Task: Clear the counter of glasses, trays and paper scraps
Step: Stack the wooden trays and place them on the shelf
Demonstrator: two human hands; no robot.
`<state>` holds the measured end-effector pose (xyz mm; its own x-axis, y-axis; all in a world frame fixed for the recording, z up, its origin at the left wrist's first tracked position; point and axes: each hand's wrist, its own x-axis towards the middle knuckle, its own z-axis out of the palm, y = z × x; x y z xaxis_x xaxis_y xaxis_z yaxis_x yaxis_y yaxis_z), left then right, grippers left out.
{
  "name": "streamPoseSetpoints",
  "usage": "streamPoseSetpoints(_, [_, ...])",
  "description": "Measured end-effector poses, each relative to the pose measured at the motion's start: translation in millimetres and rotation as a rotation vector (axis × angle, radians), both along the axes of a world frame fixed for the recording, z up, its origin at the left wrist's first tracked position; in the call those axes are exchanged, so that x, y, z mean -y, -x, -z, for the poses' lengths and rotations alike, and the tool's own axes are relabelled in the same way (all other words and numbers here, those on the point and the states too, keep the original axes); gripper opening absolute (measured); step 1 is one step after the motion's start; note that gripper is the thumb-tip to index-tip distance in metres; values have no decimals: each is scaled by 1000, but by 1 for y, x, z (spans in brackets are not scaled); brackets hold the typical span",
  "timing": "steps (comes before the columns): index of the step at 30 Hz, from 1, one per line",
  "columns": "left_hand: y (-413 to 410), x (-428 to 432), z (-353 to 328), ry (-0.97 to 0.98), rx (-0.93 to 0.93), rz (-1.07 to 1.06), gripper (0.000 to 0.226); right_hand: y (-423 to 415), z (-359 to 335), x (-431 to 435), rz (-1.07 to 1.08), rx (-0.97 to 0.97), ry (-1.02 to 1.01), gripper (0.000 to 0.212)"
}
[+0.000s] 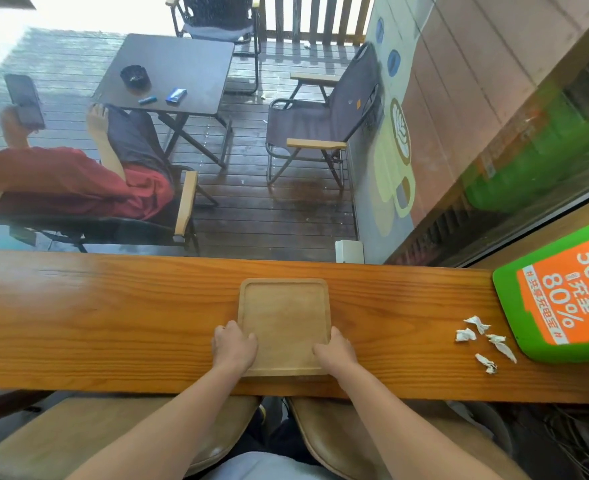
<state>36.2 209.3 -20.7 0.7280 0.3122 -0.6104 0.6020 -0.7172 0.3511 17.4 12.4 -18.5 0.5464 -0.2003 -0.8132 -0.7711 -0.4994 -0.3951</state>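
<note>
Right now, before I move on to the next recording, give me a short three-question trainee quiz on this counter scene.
1. True or false: the wooden tray holds a glass.
2. Which hands grip the tray? A) left hand only B) right hand only C) both
3. Fill in: the crumpled paper scraps lie on the counter to the tray's ____, beside the green sign.

Key: 1 false, the tray is empty. 2 C, one hand at each near corner. 3 right.

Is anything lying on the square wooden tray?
No. The square wooden tray is bare, and the crumpled white paper scraps lie on the counter apart from it.
</note>
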Motion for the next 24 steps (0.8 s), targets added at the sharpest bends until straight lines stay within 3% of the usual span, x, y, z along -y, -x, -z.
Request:
streamPoseSetpoints(13, [5,-10,-2,74,16,-65,27,-6,-5,4,10,-2,-101,38])
streamPoseSetpoints(20, [-1,-20,-4,143,-96,-135,18,-7,-1,8,64,-59,-182,47])
streamPoseSetpoints(24, [-1,-20,-6,189,-149,-160,38,-8,3,9,91,-108,-217,60])
